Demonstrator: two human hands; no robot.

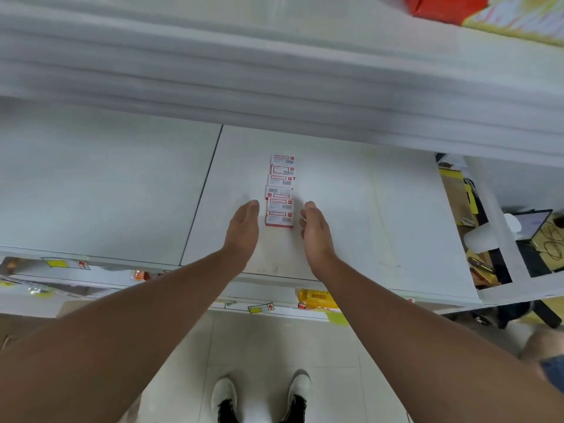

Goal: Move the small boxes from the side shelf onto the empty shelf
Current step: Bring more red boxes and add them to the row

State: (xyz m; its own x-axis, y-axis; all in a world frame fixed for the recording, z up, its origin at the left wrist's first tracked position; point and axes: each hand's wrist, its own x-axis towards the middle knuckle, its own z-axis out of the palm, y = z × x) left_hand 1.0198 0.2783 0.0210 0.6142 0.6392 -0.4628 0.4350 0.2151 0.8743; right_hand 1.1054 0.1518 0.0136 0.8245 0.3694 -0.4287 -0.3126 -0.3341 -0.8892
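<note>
Head view showing left hand and right hand flanking small boxes on shelf, fingers straight, grasping nothing; seeming light, stiff cartons, likely needing squeezing along both row sides.

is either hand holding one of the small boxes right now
No, the left hand and right hand lie open on either side of the row of small boxes on the shelf, gripping none.

Six small red-and-white boxes in one row on white shelf
</note>
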